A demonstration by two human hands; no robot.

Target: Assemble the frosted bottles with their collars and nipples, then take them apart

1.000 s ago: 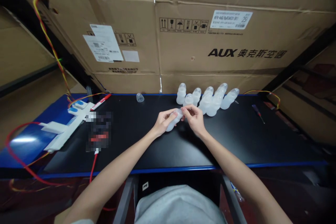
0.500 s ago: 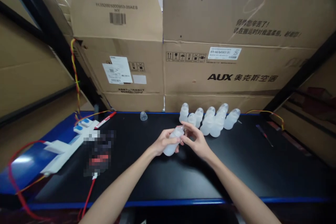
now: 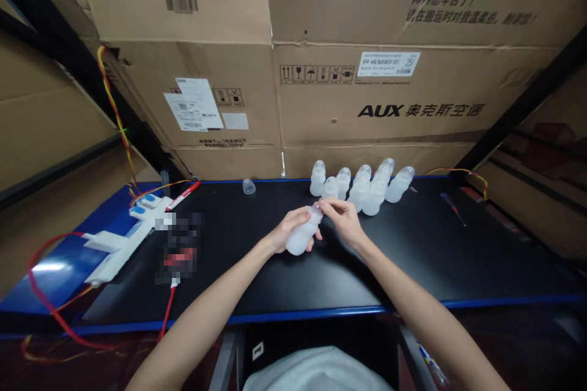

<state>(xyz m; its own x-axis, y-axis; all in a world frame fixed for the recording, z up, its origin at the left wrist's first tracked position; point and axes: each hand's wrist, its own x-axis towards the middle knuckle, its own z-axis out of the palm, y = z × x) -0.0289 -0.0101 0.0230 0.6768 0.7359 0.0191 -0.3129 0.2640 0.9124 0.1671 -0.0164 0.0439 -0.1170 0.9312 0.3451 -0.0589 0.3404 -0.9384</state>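
A white translucent baby bottle (image 3: 300,237) is tilted over the table, its top pointing up and to the right. My left hand (image 3: 290,229) is closed around its body. The fingers of my right hand (image 3: 342,217) pinch the clear teat (image 3: 317,208) at the bottle's top; part of it is hidden behind the fingertips. Just behind my right hand stand several similar bottles (image 3: 376,192) with clear domed caps. A loose clear cap (image 3: 248,187) sits alone near the back edge.
The black tabletop (image 3: 257,281) ends at cardboard (image 3: 316,116) behind. On the left lie a white power strip (image 3: 132,238), a red marker (image 3: 184,195) and a blurred dark object (image 3: 180,250) with a red cable. A screwdriver (image 3: 453,209) lies at right.
The view has tipped downward, so the table's front edge and my lap show more. My right fingers have closed in on the bottle's teat; my left hand keeps its hold.
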